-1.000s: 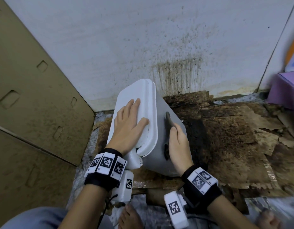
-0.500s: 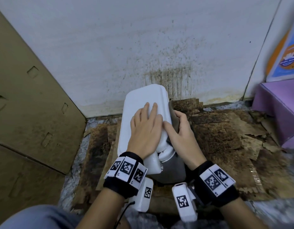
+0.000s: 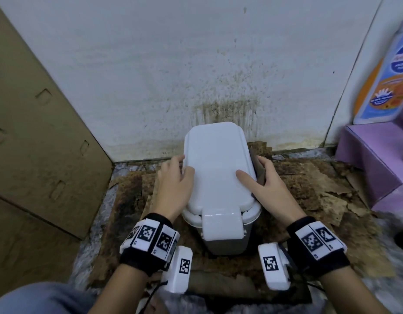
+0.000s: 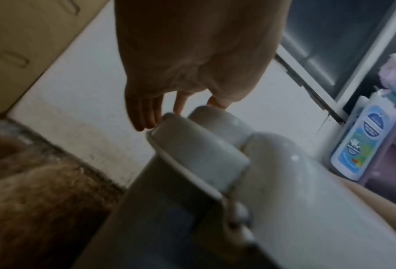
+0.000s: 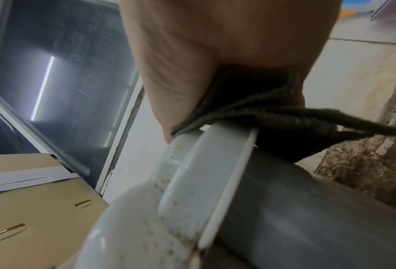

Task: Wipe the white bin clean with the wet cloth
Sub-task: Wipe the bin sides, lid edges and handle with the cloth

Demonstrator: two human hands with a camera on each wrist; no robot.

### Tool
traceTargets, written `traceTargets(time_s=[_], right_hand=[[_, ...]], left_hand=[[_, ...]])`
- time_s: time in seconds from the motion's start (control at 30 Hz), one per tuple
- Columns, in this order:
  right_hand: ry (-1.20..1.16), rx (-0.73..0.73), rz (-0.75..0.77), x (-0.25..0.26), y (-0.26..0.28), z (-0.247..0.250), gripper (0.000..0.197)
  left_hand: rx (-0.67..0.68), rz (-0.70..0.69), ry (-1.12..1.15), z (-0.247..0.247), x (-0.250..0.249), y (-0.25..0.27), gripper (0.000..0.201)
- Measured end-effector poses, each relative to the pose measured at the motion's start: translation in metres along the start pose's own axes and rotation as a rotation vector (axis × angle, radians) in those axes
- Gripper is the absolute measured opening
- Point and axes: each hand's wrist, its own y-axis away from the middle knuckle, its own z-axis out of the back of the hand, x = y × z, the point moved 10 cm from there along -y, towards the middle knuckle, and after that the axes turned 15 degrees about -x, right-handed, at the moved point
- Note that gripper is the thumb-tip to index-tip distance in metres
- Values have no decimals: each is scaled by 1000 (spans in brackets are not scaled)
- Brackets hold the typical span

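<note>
While both hands (image 3: 173,189) clasp bin (image 3: 218,168), bottle label (image 3: 397,71) unreadable.

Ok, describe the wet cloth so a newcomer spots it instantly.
Find the white bin standing against the stained wall. On its right edge, the right hand presses a dark grey cloth against the rim: the only dark fabric here.

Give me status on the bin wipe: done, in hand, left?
Done: the lid top looks clean and white. In hand: the right hand presses the dark cloth against the white bin's right side below the rim, while the left hand steadies the other edge. Left: specks remain on the rim; other sides can't be judged.
</note>
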Motion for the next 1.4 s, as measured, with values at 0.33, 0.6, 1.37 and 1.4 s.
traceTargets(time_s=[0.33, 0.6, 1.37, 1.4], right_hand=[[42, -59, 7, -3, 0, -1, 87], [-21, -199, 14, -12, 10, -1, 97], [-14, -226, -11, -14, -49, 11, 104], [-1, -220, -8, -12, -59, 12, 109]], left_hand=[[139, 187, 62, -15, 20, 21, 50], [177, 132, 147, -13, 9, 18, 52], [39, 234, -98, 1, 26, 37, 73], [28, 254, -118, 2, 25, 41, 72]])
